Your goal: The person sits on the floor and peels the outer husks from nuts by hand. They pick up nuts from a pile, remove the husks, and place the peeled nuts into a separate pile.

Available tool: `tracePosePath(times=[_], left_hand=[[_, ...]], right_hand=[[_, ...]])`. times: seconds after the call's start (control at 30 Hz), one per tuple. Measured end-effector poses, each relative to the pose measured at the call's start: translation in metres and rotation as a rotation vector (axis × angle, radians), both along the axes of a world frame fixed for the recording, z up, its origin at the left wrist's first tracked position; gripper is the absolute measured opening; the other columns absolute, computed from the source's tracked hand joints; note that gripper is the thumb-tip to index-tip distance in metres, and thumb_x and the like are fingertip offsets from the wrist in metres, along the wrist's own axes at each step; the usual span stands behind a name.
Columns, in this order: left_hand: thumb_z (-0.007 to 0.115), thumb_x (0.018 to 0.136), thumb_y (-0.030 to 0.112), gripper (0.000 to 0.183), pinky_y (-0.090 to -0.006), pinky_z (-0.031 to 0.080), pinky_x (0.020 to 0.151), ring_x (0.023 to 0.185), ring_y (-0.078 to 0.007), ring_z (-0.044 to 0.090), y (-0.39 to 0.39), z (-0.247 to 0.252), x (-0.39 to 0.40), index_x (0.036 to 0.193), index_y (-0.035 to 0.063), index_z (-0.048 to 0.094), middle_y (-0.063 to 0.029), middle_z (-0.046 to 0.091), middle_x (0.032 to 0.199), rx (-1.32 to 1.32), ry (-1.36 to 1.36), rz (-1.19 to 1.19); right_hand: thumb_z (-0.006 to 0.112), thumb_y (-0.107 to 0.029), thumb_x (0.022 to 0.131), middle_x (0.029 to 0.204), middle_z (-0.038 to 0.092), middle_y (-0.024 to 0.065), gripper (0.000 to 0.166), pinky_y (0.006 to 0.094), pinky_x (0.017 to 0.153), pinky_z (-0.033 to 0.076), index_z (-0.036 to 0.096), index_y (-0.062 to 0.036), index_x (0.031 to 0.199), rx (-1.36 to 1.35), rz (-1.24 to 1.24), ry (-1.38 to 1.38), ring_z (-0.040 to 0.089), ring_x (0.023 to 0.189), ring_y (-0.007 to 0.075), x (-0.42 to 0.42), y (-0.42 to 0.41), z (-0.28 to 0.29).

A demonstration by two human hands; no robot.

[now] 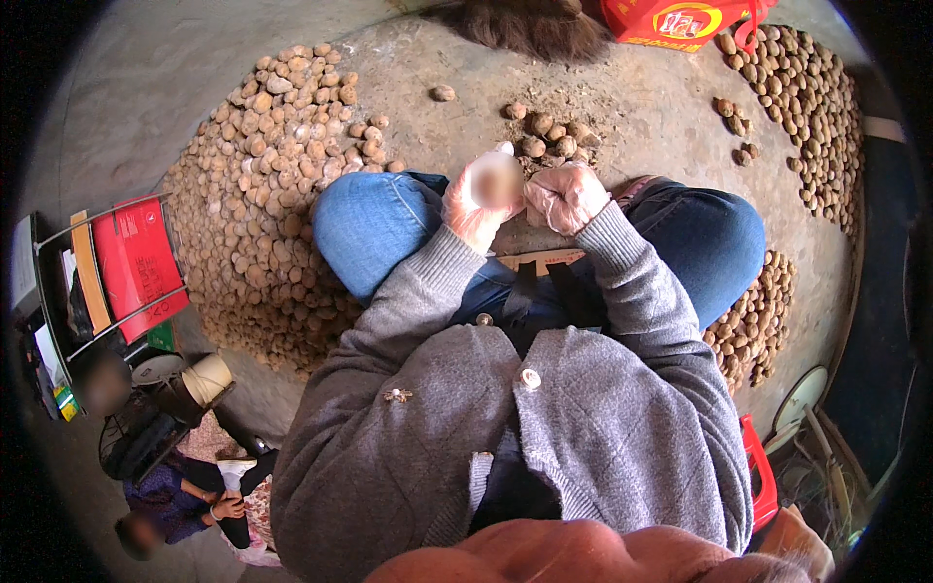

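Observation:
Both of my hands are in thin clear plastic gloves, raised close together between my knees. My left hand is on the left with its fingers curled; a blurred patch hides its fingers and anything in them. My right hand is beside it, its fingers folded in; whether something is inside cannot be seen. Just beyond them several round brown tubers, seemingly potatoes, rest on the concrete floor amid dirt and crumbs. One more potato lies apart, farther left.
A large heap of potatoes spreads at the left. Other piles lie at the far right and beside my right knee. A red bag stands at the top, a red plastic stool behind on the right. A person sits at lower left.

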State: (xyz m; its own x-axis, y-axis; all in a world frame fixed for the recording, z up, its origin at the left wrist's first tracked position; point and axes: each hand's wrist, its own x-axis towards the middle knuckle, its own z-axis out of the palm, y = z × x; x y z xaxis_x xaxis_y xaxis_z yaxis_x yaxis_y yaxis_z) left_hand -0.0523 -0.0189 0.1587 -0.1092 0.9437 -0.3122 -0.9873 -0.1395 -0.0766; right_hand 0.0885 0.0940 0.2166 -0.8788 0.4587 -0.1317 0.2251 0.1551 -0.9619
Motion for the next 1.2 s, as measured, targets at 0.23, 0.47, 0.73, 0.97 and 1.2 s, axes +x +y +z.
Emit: tracePosePath(times=[0.23,0.47,0.73,0.97,1.2], left_hand=[[0.061,0.067,-0.012,0.055,-0.0268,0.050,0.075,0.098,-0.0141,0.055,-0.001,0.018,0.011,0.119,0.0056,0.050,-0.0039,0.056,0.110,-0.304,0.684,0.021],[0.063,0.068,-0.010,0.057,-0.0269,0.048,0.083,0.112,-0.0172,0.051,-0.007,0.011,0.012,0.121,0.0037,0.049,-0.0094,0.052,0.126,-0.329,1.205,-0.073],[0.064,0.073,-0.008,0.049,-0.0276,0.047,0.088,0.107,-0.0173,0.055,-0.001,-0.015,0.004,0.119,0.0017,0.051,-0.0104,0.056,0.119,-0.259,0.505,0.090],[0.067,0.072,0.000,0.034,-0.0296,0.049,0.081,0.094,-0.0187,0.061,-0.001,0.007,0.015,0.104,0.0020,0.057,-0.0103,0.063,0.103,-0.343,1.995,0.179],[0.069,0.069,0.004,0.035,-0.0319,0.050,0.076,0.086,-0.0213,0.061,0.001,-0.002,0.007,0.102,0.0055,0.057,-0.0095,0.062,0.090,-0.282,2.229,0.257]], right_hand=[[0.057,-0.013,0.084,0.055,0.058,0.0080,0.017,0.0347,0.050,0.047,0.063,-0.0050,0.069,0.227,0.127,0.072,0.059,0.052,0.0229,0.000,0.001,-0.011],[0.056,-0.010,0.082,0.051,0.052,0.0077,0.020,0.0328,0.047,0.043,0.057,-0.0028,0.064,0.063,-0.105,0.004,0.054,0.047,0.0200,0.001,0.001,-0.022],[0.056,-0.009,0.080,0.056,0.058,0.0092,0.017,0.0349,0.048,0.046,0.060,-0.0052,0.064,0.086,0.124,-0.005,0.058,0.051,0.0259,-0.001,-0.001,-0.009],[0.056,-0.007,0.075,0.055,0.057,0.0102,0.011,0.0356,0.049,0.046,0.062,-0.0049,0.066,0.220,-0.095,-0.169,0.059,0.052,0.0260,-0.001,-0.003,-0.050],[0.056,-0.011,0.073,0.055,0.057,0.0136,0.012,0.0387,0.049,0.049,0.063,-0.0047,0.066,0.487,-0.121,0.070,0.058,0.050,0.0310,-0.004,-0.006,-0.026]])
